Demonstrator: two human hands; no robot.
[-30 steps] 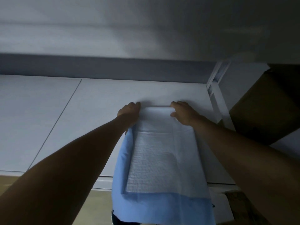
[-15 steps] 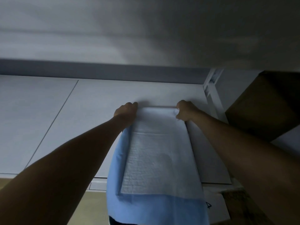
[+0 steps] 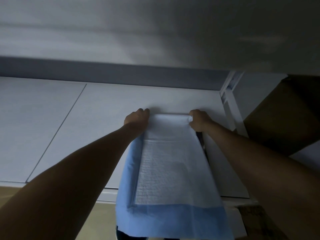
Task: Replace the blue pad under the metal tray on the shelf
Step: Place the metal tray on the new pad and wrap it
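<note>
A folded blue pad [image 3: 170, 172], white quilted side up with a blue border, lies lengthways on the white shelf [image 3: 107, 132] and hangs over its front edge. My left hand [image 3: 137, 117] grips the pad's far left corner. My right hand [image 3: 199, 120] pinches the far right corner, its fingers curled round the edge. A dark sliver shows under the pad's right side. No metal tray can be made out.
A white upright post [image 3: 231, 108] bounds the shelf on the right, with a brown cardboard box [image 3: 284, 115] beyond it. The underside of the shelf above fills the top of the view. A seam runs across the shelf at the left.
The far edge of the pad has narrowed between my hands, and my right hand has curled more tightly round its corner. The pad's right side has drawn inward.
</note>
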